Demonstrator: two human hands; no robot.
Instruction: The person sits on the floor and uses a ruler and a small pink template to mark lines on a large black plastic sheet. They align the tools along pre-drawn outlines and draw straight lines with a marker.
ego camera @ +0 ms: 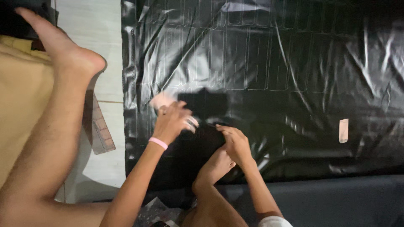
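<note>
A glossy black plastic sheet (pixel 269 63) with rows of pale rectangular outlines lies spread on the floor. My left hand (pixel 172 120), with a pink band on its wrist, hovers over the sheet's near left part and is blurred by motion. A small pale scrap (pixel 162 100) shows at its fingertips; whether the hand holds it is unclear. A matte black rectangular patch (pixel 204 103) lies just beyond this hand. My right hand (pixel 235 141) pinches a fold of the sheet close to the left hand. A bare foot (pixel 214 166) rests on the sheet under my right hand.
A bare leg and foot (pixel 63 54) stretch along the left over pale floor tiles (pixel 99 25) and a tan cloth (pixel 21 92). A small pale strip (pixel 344 130) lies on the sheet at the right. Crumpled clear plastic (pixel 155 212) sits at the bottom edge.
</note>
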